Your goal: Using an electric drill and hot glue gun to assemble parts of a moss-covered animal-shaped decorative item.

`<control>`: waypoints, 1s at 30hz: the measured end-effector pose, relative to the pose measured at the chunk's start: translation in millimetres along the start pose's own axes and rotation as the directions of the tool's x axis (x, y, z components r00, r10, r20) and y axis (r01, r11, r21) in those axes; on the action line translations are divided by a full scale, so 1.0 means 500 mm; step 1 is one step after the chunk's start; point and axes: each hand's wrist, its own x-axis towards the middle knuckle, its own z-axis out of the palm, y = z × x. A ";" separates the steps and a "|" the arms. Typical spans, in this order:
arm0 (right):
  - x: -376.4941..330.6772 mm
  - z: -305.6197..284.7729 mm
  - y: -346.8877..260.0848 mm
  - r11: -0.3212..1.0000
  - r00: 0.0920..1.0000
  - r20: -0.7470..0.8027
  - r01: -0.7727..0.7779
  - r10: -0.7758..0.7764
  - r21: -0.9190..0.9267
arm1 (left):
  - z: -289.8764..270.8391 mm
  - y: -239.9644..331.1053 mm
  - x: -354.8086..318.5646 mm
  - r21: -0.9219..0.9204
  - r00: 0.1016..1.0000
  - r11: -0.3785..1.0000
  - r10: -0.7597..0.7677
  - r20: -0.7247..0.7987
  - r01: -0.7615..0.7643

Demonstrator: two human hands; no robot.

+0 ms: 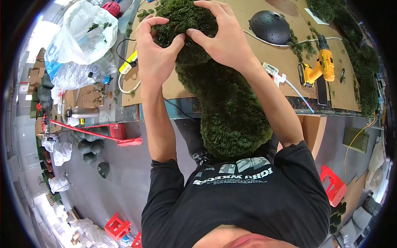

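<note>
- Green artificial-moss form (pixel 223 99) – a long, rounded, shaggy shape – runs from the brown worktop (pixel 273 62) down against the person's chest, its lower end hanging past the table edge.
- Both hands sit on the upper end of the form, near the far part of the worktop.
- Left hand (pixel 155 49) is curved over the left side of that upper end, fingers bent and spread, thumb pressing into the pile.
- Right hand (pixel 221 39) covers the top and right side, fingers splayed and arched, thumb pointing toward the left thumb – the two thumbs almost meet, and neither hand closes fully around anything.
- A dark dome with small holes (pixel 271 27) lies on the worktop to the right of the hands, with loose moss scraps beside it.
- A yellow and black cordless drill (pixel 318 68) lies further right, well apart from the form.
- A small white tool with a tube (pixel 275 74) rests just beside the right forearm.
- Clear plastic bags (pixel 80 39) are heaped at the left of the table.
- Red plastic stools (pixel 334 186) stand on the grey floor below.
</note>
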 end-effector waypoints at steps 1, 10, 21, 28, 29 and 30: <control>0.000 0.000 -0.001 1.000 1.000 0.002 -0.012 0.012 -0.006 | -0.003 0.005 0.002 -0.010 1.000 1.000 -0.024 0.019 0.024; 0.005 -0.021 0.050 0.995 0.997 0.075 -0.011 0.003 0.104 | -0.016 0.020 0.045 -0.232 0.959 0.953 -0.137 0.249 0.196; -0.020 -0.057 0.055 0.915 0.967 0.235 -0.183 0.102 0.359 | -0.008 0.005 0.005 -0.362 0.989 0.925 -0.072 0.132 0.116; -0.056 -0.041 0.008 0.994 0.985 0.141 -0.089 0.097 -0.058 | -0.017 -0.005 -0.075 -0.181 0.991 0.975 0.134 0.013 -0.130; -0.058 -0.035 0.012 0.993 0.985 0.136 -0.100 0.108 -0.062 | -0.014 -0.014 -0.080 -0.187 0.991 0.974 0.133 0.024 -0.126; -0.056 -0.027 0.018 0.994 0.988 0.127 -0.079 0.089 -0.078 | -0.015 -0.021 -0.083 -0.164 0.990 0.976 0.144 0.006 -0.141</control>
